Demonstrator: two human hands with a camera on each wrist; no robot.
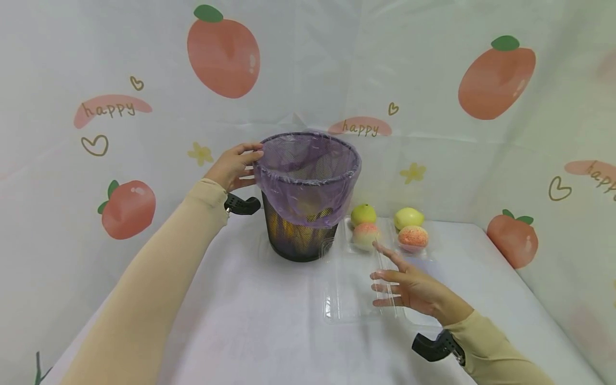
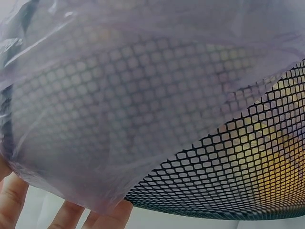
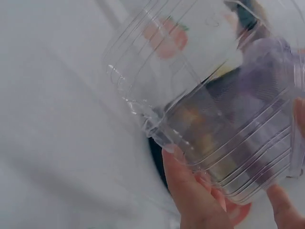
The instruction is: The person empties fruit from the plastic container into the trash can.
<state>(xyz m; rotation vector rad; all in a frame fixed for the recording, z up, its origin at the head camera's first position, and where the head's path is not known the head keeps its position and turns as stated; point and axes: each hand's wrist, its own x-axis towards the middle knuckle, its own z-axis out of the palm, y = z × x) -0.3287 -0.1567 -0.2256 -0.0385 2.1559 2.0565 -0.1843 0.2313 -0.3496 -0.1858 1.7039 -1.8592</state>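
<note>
A black mesh bin (image 1: 293, 235) stands upright, lined with a purple plastic bag (image 1: 308, 198) folded over its rim. Yellow-orange contents show through the mesh. At the bin's left rim, my left hand (image 1: 236, 167) touches the bag with fairly straight fingers; in the left wrist view, fingertips (image 2: 116, 214) lie by the bag's lower edge. My right hand (image 1: 421, 291) holds a clear plastic container (image 1: 353, 289) in front of and right of the bin. The right wrist view has the thumb (image 3: 183, 183) on one side of the container and fingers on the other.
Behind the right hand, a green fruit (image 1: 363, 215) and a peach-like fruit (image 1: 366, 235) sit in clear packaging. Beside them lie a yellow lemon-shaped fruit (image 1: 409, 218) and a speckled red-orange fruit (image 1: 413, 237). A printed white cloth (image 1: 308, 69) hangs behind the table (image 1: 250, 331).
</note>
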